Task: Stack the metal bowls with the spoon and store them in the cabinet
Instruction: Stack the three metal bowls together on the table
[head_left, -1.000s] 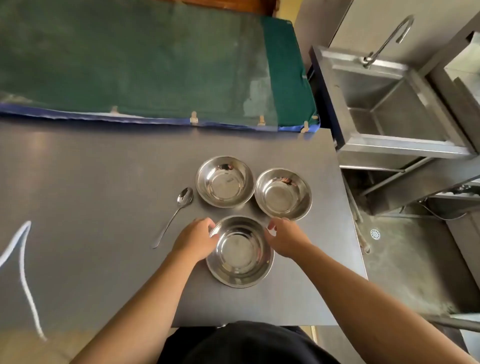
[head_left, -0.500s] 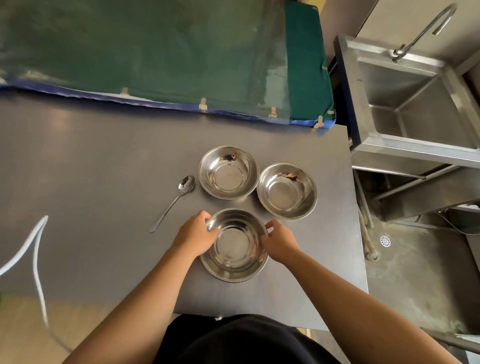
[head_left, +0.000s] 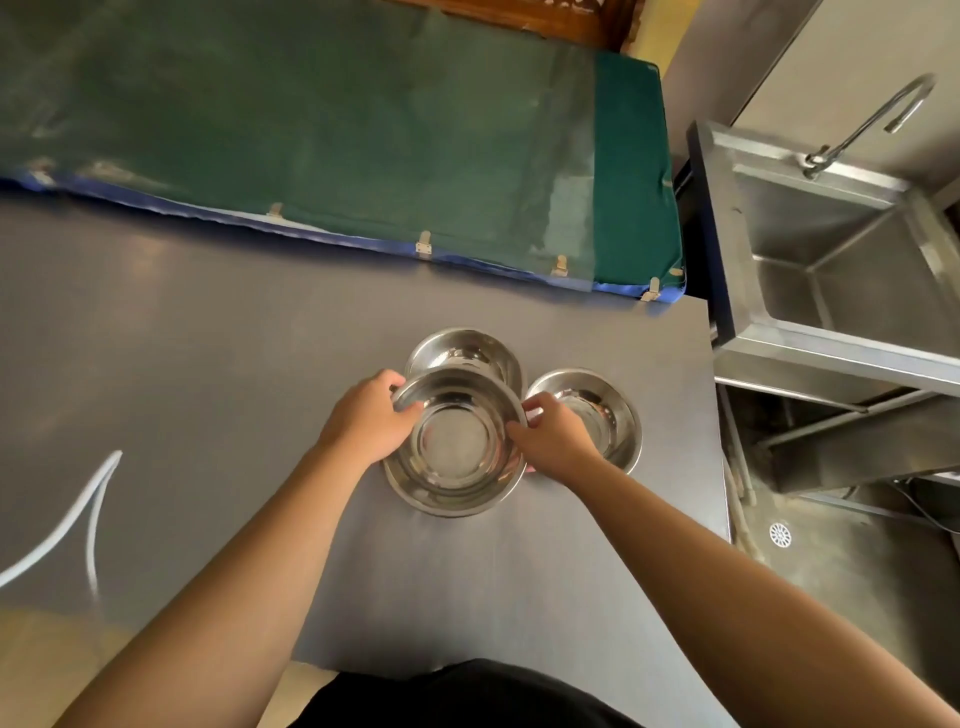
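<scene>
A shiny metal bowl (head_left: 454, 441) is held off the grey table (head_left: 208, 364) between both hands. My left hand (head_left: 371, 415) grips its left rim and my right hand (head_left: 553, 439) grips its right rim. The lifted bowl overlaps the near edge of a second bowl (head_left: 462, 351) standing behind it. A third bowl (head_left: 608, 410) stands to the right, partly behind my right hand. The spoon is hidden, most likely under my left hand and forearm.
A green mat with a blue edge (head_left: 337, 130) lies along the table's far side. A steel sink (head_left: 841, 260) with a curved tap (head_left: 872, 119) stands to the right, past the table's right edge. A white cord (head_left: 93, 499) loops at the left.
Both hands closed on the nearest bowl's rim and lifted it up and away from me, so it now overlaps the back bowl. The spoon has gone out of sight behind my left hand.
</scene>
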